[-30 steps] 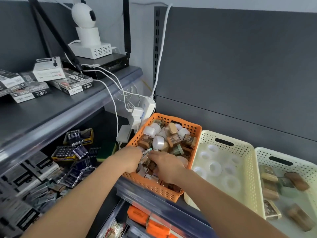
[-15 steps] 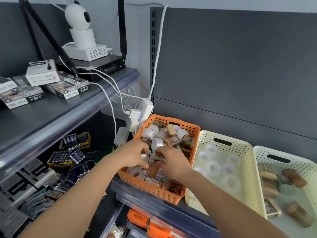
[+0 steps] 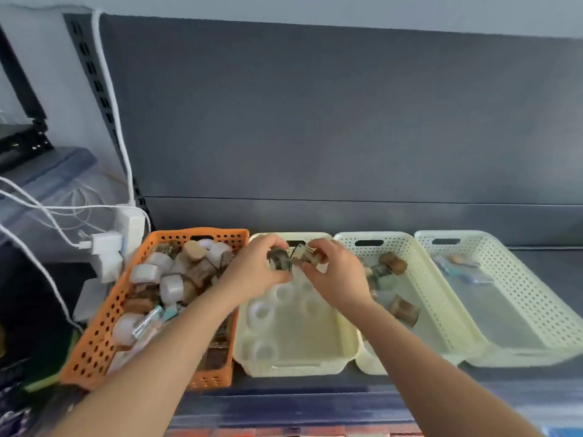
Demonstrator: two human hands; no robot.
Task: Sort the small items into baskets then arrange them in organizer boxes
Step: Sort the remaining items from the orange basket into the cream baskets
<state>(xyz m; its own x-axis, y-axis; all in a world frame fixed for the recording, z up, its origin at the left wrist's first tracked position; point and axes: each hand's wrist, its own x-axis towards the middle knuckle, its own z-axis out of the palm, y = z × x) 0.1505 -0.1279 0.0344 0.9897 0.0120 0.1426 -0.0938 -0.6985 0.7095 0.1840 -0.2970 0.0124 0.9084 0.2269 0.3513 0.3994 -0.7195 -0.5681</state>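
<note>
Items in hand first: greenish piece (image 3: 280, 262) and clear piece (image 3: 307, 256) with brown inside, both small and blurred, touching each other in mid-air above the far end of the first cream basket (image 3: 293, 362). Greenish piece enclosed by left-hand grip (image 3: 258, 272), fingers and thumb curled round it. Clear piece pinched by right-hand grip (image 3: 337, 275), between thumb and fingertips. Both grips narrow, each holding its own piece. Cannot tell what sort of goods either piece is.

Below them, on the floor of the first cream basket: white tape rings (image 3: 260, 310), lying flat, apart from one another. Just beside it on the left: orange basket (image 3: 94, 351), heaped with mixed small goods (image 3: 172, 288), white rolls and cork-brown blocks among them. Left forearm crossing above its near right corner. Just right of the first cream basket: second cream basket (image 3: 396, 246), with cork-brown pieces (image 3: 405, 310) scattered on its floor, right forearm crossing above its near left corner. Further right, side by side with it: third cream basket (image 3: 520, 288), with a few flat pale-blue and orange bits (image 3: 463, 263) near its far end.

All four baskets in a row on dark shelf (image 3: 555, 266), against grey back panel (image 3: 315, 121). Left of the orange basket: white power strip (image 3: 132, 225) with white chargers (image 3: 105, 244) plugged in, and white cable (image 3: 108, 89) running up beside the slotted upright.
</note>
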